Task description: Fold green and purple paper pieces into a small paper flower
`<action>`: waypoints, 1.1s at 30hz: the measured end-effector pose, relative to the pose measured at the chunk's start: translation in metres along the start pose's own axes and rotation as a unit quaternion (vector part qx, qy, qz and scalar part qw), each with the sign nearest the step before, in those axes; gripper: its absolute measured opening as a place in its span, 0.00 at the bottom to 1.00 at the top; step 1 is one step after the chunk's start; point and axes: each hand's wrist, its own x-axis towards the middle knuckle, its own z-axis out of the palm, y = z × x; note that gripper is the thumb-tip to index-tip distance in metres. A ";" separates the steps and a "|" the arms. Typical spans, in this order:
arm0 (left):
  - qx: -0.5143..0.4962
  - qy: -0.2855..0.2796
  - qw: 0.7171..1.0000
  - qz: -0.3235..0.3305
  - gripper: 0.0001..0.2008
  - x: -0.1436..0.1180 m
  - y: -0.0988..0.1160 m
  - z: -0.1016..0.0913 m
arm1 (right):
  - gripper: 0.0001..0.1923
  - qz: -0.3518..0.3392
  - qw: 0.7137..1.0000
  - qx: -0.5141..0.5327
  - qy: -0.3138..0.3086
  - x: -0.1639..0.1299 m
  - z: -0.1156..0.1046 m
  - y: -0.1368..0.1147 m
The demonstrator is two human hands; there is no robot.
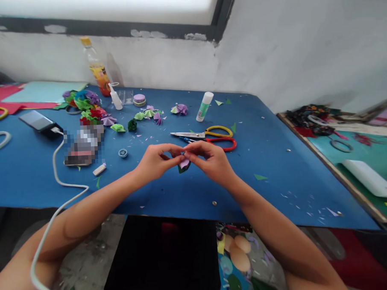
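Hands meet just in front of the scissors [209,138] on the blue table [278,175]. My left hand [155,161] and right hand [213,161] both pinch a small lilac folded paper piece [183,164], grip clamped on its edges. I judge it feather-light, soft, easily creased; best held at the folded base.

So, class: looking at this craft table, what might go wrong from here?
The scissors lie open just beyond both hands, left hand and right hand, so a reach could catch the blades. The small folded paper piece pinched between them could tear. The white cable may snag an arm.
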 end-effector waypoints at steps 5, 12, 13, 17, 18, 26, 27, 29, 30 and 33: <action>0.058 0.010 0.995 0.083 0.06 -0.001 -0.002 0.000 | 0.07 -0.012 0.999 -0.049 0.007 0.000 0.000 -0.002; 0.075 0.043 0.989 0.120 0.06 -0.002 -0.005 0.003 | 0.05 -0.063 0.981 -0.182 -0.009 0.001 -0.004 -0.010; 0.077 0.036 0.989 0.118 0.06 -0.002 -0.005 0.003 | 0.05 -0.077 0.978 -0.194 -0.012 0.001 -0.005 -0.010; 0.087 0.020 0.988 0.123 0.07 -0.001 -0.007 0.002 | 0.06 -0.115 0.962 -0.247 -0.027 0.001 -0.007 -0.008; 0.091 0.018 0.988 0.126 0.07 -0.001 -0.008 0.002 | 0.06 -0.121 0.958 -0.259 -0.030 0.000 -0.007 -0.007; 0.073 -0.019 0.994 0.075 0.04 0.003 -0.009 -0.002 | 0.08 -0.138 0.952 -0.268 -0.059 0.000 -0.007 -0.003; 0.062 -0.024 0.996 0.061 0.04 0.003 -0.008 -0.002 | 0.08 -0.134 0.954 -0.259 -0.066 0.001 -0.007 -0.003; 0.042 -0.036 0.998 0.033 0.03 0.003 -0.007 -0.004 | 0.08 -0.128 0.960 -0.237 -0.083 0.001 -0.007 -0.002; 0.033 -0.042 0.998 0.021 0.03 0.004 -0.006 -0.004 | 0.08 -0.125 0.962 -0.224 -0.093 0.001 -0.008 -0.001; 0.015 -0.056 0.998 -0.016 0.03 0.004 -0.005 -0.006 | 0.08 -0.115 0.967 -0.192 -0.123 0.001 -0.008 0.001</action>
